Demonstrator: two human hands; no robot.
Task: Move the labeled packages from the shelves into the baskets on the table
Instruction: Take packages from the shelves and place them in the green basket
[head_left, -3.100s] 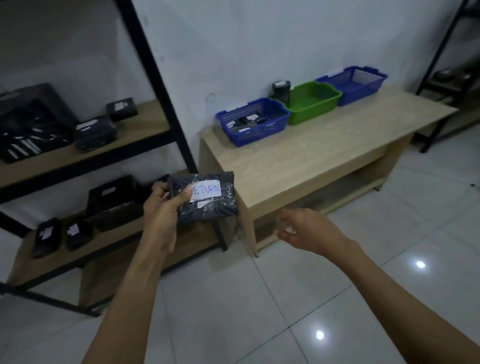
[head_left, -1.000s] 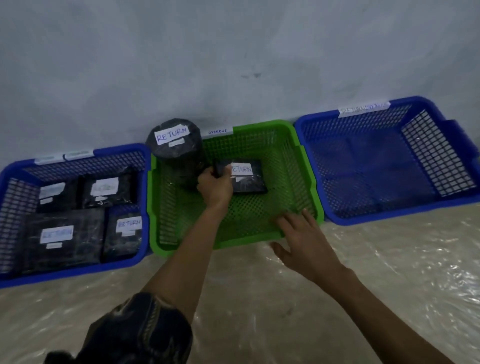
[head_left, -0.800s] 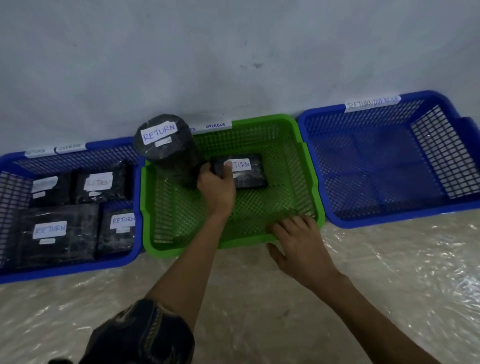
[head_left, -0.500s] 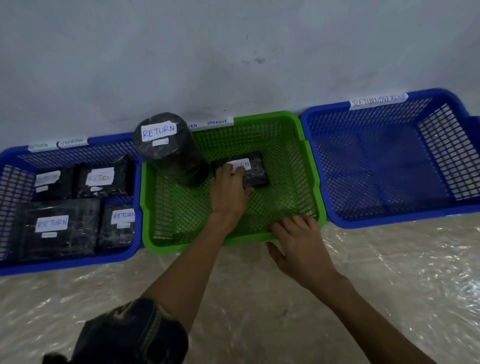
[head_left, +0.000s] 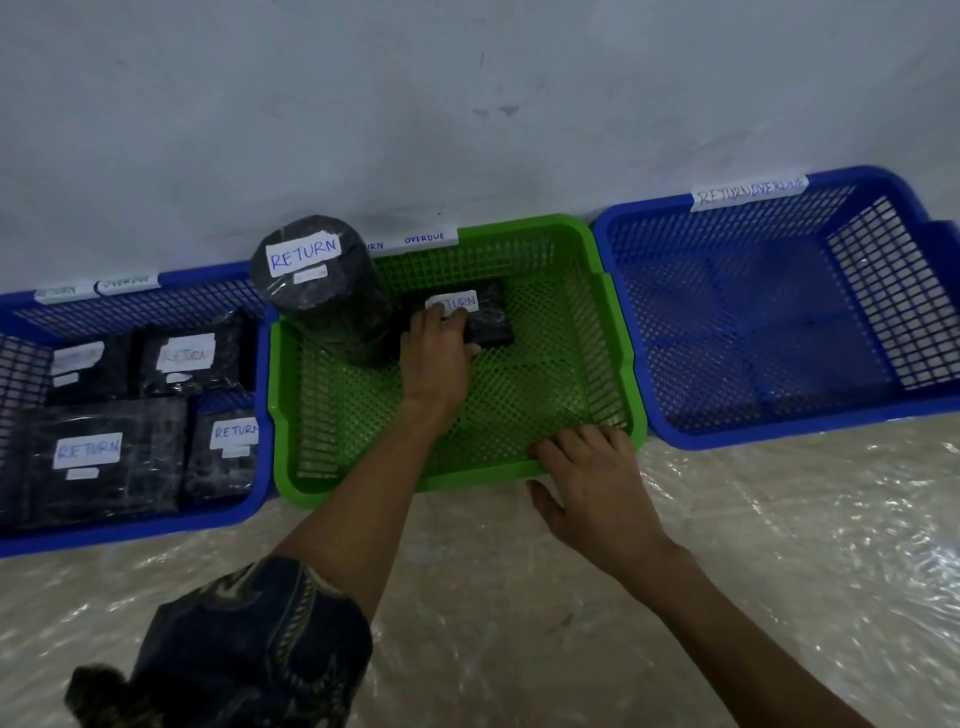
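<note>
While the left arm, bare below a dark patterned sleeve (head_left: 249, 639), stretches forward into the green basket (head_left: 615, 332), the left hand (head_left: 436, 358) sits palm down on a flat package (head_left: 491, 325) wrapped in black. Its fingers curl over the white RETURN label and its thumb lies against the near edge, so it grips the package. That package lies on the mesh floor toward the far side of the basket, just beside a tall round package (head_left: 317, 291), also marked RETURN, that stands upright in the far left corner. The right hand (head_left: 597, 488) is relaxed and holds nothing, with its fingers laid over the near right rim of the green basket and its thumb spread outside the wall. A white tag (head_left: 423, 239) reading OVERDUE sits on the far rim. The left blue basket (head_left: 130, 530) holds four black packages (head_left: 104, 462) lying flat with white labels up. The right blue basket (head_left: 779, 431) touches the green one, and all three stand on the table (head_left: 727, 571), which is covered in clear film.
</note>
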